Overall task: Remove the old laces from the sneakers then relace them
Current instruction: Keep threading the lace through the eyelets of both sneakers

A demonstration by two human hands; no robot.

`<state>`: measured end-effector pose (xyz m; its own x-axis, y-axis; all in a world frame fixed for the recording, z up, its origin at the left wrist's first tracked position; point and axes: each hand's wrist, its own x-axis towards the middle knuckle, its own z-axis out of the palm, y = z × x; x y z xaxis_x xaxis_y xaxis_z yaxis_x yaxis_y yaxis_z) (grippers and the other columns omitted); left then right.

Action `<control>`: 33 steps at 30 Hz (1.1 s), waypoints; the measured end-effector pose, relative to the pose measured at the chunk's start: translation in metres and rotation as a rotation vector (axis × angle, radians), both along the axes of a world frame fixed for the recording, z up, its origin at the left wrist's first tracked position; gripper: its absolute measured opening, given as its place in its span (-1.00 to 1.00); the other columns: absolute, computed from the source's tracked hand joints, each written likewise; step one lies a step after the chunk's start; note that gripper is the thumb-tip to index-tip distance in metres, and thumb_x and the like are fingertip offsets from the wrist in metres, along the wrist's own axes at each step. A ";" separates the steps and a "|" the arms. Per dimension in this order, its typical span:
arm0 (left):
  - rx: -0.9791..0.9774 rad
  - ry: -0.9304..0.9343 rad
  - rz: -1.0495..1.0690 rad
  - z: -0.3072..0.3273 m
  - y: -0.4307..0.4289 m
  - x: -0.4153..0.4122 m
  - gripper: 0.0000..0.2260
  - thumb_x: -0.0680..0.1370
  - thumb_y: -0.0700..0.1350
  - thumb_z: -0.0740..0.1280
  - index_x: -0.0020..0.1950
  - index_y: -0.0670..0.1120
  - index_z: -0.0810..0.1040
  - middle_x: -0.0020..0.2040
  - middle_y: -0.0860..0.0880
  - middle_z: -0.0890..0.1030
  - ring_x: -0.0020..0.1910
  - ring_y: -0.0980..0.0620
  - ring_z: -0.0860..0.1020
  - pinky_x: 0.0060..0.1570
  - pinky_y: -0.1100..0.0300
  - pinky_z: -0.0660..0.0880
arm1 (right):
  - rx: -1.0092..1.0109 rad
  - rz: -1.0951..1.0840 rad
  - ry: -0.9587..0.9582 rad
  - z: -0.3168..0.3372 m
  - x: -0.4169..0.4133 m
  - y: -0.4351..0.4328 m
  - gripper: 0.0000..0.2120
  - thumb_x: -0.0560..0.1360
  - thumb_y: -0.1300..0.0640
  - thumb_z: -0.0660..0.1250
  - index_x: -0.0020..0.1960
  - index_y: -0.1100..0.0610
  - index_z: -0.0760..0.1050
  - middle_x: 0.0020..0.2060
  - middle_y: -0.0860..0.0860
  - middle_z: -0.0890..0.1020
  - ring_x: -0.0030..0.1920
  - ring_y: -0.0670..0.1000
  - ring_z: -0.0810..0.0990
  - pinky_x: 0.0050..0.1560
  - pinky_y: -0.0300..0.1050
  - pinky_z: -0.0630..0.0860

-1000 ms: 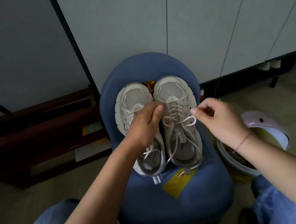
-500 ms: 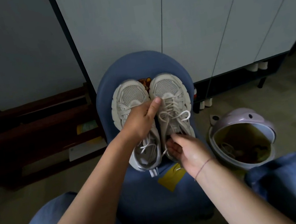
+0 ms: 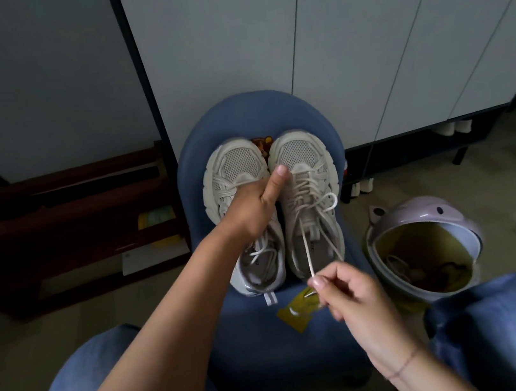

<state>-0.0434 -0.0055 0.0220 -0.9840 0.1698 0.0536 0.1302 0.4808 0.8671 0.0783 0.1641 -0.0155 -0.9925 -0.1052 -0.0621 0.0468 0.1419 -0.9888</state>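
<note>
Right hand rose pinching lace; bin holds litter.

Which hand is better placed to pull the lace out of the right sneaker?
The right hand: its fingers pinch the lace of the right sneaker, drawn taut toward the person. The left hand grips the left sneaker and probably serves better steadying the pair.

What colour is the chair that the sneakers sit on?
Blue. The chair shows plainly in the head view, the only one here.
</note>
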 end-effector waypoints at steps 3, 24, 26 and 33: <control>-0.004 -0.002 0.003 0.000 0.001 0.000 0.06 0.24 0.67 -0.16 0.39 0.00 0.52 0.38 -0.03 0.52 0.39 0.03 0.44 0.44 0.02 0.31 | 0.142 0.086 -0.017 0.002 0.007 0.006 -0.81 0.55 0.16 0.31 -0.24 0.12 0.52 -0.46 -0.03 0.51 -0.46 -0.17 0.39 -0.37 -0.30 0.33; -0.145 0.155 -0.047 -0.005 0.004 0.000 -0.49 0.66 0.19 0.00 0.36 -0.05 0.55 0.35 -0.03 0.54 0.35 0.01 0.45 0.40 -0.01 0.32 | 0.814 -0.154 0.064 -0.008 -0.025 0.019 -0.82 0.58 0.04 0.22 -0.20 0.01 0.38 -0.34 -0.09 0.49 -0.28 -0.07 0.50 -0.35 -0.20 0.40; -0.160 0.153 -0.045 -0.005 0.005 0.000 -0.51 0.67 0.17 0.02 0.34 -0.07 0.56 0.36 -0.03 0.53 0.36 0.01 0.45 0.40 -0.02 0.32 | 0.835 -0.056 0.026 -0.011 -0.006 0.018 -0.82 0.57 0.04 0.23 -0.21 -0.06 0.37 -0.31 -0.11 0.50 -0.27 -0.15 0.49 -0.32 -0.30 0.39; -0.180 0.141 -0.038 -0.005 0.004 -0.001 -0.51 0.66 0.18 0.02 0.34 -0.07 0.56 0.37 -0.02 0.51 0.36 -0.01 0.44 0.40 -0.07 0.32 | 0.808 0.126 -0.096 -0.027 0.030 0.017 -0.76 0.56 0.03 0.26 -0.23 -0.15 0.29 -0.31 -0.17 0.46 -0.02 -0.11 0.58 -0.18 -0.34 0.30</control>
<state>-0.0446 -0.0010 0.0166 -0.9618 0.2254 0.1554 0.2645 0.6185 0.7399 0.1079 0.1810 -0.0427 -0.9628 -0.1018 -0.2504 0.0624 0.8176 -0.5723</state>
